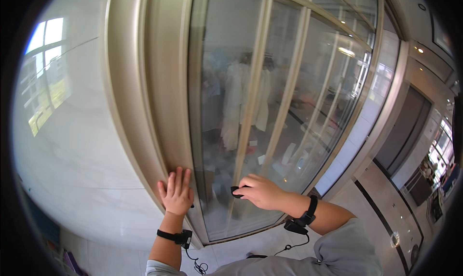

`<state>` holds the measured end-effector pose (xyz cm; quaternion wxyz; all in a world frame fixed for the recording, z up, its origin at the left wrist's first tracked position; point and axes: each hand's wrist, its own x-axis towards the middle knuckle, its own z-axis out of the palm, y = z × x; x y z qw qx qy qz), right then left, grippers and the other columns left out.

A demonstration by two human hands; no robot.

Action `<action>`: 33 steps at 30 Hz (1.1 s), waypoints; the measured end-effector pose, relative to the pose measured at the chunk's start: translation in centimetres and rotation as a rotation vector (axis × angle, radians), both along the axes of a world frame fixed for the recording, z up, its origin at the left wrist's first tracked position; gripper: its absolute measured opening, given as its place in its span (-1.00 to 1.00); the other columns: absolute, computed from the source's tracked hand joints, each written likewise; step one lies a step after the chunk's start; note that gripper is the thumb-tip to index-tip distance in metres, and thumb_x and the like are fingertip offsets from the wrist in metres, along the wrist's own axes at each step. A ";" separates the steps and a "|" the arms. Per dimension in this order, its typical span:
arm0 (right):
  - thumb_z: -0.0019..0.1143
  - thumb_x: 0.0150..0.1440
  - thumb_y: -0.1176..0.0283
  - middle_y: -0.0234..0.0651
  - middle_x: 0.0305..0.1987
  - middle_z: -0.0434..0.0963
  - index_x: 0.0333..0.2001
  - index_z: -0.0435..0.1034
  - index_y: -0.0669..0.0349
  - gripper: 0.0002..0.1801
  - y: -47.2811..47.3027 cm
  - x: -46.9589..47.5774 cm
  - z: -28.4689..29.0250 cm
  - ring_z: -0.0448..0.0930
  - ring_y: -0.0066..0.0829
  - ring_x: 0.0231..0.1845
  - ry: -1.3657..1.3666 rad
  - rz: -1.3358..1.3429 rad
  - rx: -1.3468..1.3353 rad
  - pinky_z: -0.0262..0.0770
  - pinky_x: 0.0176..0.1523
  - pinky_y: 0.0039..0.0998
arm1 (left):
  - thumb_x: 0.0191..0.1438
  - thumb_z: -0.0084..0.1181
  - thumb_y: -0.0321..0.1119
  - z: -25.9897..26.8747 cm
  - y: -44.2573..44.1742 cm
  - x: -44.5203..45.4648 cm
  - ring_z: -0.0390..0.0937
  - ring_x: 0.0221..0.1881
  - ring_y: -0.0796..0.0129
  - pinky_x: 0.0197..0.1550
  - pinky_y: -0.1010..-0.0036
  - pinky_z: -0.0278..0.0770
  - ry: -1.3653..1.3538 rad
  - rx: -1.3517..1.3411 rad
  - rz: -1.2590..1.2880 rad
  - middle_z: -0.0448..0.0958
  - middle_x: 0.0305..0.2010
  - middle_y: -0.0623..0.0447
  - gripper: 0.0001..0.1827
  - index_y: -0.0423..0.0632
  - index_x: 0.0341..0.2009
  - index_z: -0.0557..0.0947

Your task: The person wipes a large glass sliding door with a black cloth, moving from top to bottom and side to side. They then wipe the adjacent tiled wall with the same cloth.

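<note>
My left hand (177, 193) lies flat with fingers spread on the beige metal frame (168, 131) of a glass door. To its right, my right hand (258, 191) grips a small black object (237, 192) against the lower part of the glass panel (217, 160); the fingers cover part of it, and its kind cannot be told. Both forearms wear black straps with small black devices and thin cables. Blurred white garments (235, 91) show behind or in the glass, crossed by pale vertical bars (253, 88).
A glossy pale marble wall (79, 160) with a window's reflection stands left of the door frame. Light floor tiles (137, 258) lie below the door. At the right are a tiled floor with dark strips (376, 203) and a grey door (405, 127).
</note>
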<state>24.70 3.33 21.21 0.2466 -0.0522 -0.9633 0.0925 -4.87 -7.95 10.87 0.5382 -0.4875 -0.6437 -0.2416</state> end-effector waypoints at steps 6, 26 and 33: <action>0.41 0.14 0.50 -0.27 -0.12 0.53 -0.04 0.63 0.12 -0.72 3.0 9.7 1.1 0.58 -0.20 -0.09 0.221 -0.311 -0.164 0.53 -0.03 -0.30 | 0.10 0.05 -0.31 -0.3 0.1 0.5 0.14 0.61 0.11 0.64 -0.11 -0.27 -0.058 0.002 -0.016 0.42 0.51 0.04 -0.33 0.16 0.37 0.60; 0.29 0.31 0.37 -0.21 -0.01 0.58 0.07 0.61 0.20 -0.71 32.1 31.3 14.8 0.59 -0.21 0.07 1.344 -0.887 0.174 0.45 0.23 -0.31 | 0.25 -0.04 -0.28 -1.3 0.8 -0.2 0.19 0.56 -0.20 0.59 -0.29 -0.12 0.093 0.010 0.193 0.37 0.52 -0.15 -0.40 -0.08 0.39 0.52; 0.27 0.31 0.40 -0.22 0.02 0.56 0.06 0.63 0.19 -0.74 31.1 27.0 16.0 0.60 -0.20 0.07 1.470 -0.947 0.134 0.49 0.21 -0.30 | 0.22 -0.01 -0.28 -1.5 0.9 0.0 0.25 0.53 -0.15 0.59 -0.28 -0.10 0.086 0.028 0.215 0.40 0.48 -0.15 -0.39 -0.09 0.38 0.52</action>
